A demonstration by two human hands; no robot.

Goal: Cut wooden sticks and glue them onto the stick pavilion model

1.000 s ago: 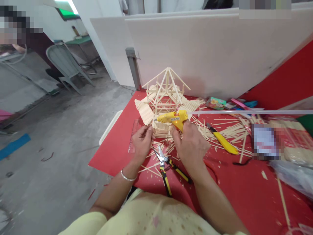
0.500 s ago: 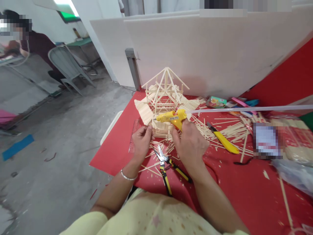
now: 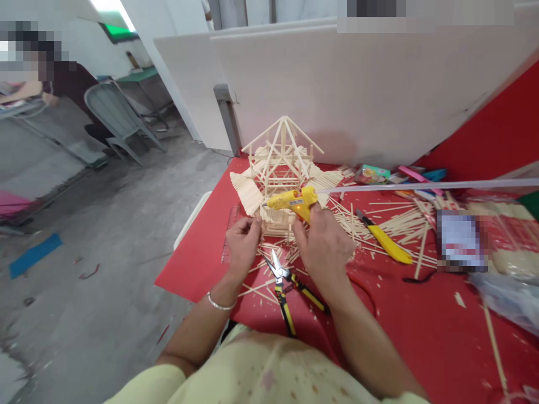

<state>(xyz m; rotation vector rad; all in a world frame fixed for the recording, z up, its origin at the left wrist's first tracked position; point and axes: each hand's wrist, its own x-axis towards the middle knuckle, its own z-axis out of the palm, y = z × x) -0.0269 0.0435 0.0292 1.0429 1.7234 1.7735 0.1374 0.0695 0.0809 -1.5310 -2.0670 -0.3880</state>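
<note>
My right hand [image 3: 326, 238] is closed round the handle of a yellow glue gun [image 3: 290, 199], which has a long clear glue stick [image 3: 404, 186] running out of its back. Its nozzle points left, just above the fingertips of my left hand [image 3: 244, 238]. Those fingers are pinched together at the front left of a small house frame [image 3: 283, 151] built of thin wooden sticks; what they hold, if anything, is too small to make out. Below and between my hands, yellow-and-black pliers [image 3: 281, 275] lie with their jaws apart. A clear ruler [image 3: 231, 227] is partly behind my left hand.
On the red table [image 3: 189, 264], loose sticks [image 3: 400, 221] and a yellow utility knife [image 3: 389, 244] lie to the right. Packs of sticks [image 3: 511, 241] and a plastic bag [image 3: 509, 297] are farther right. White boards [image 3: 337, 95] stand behind. A person [image 3: 71, 84] sits at the far left.
My right hand and the glue gun have shifted slightly left, bringing the nozzle a little nearer my left fingertips. My left hand has barely moved.
</note>
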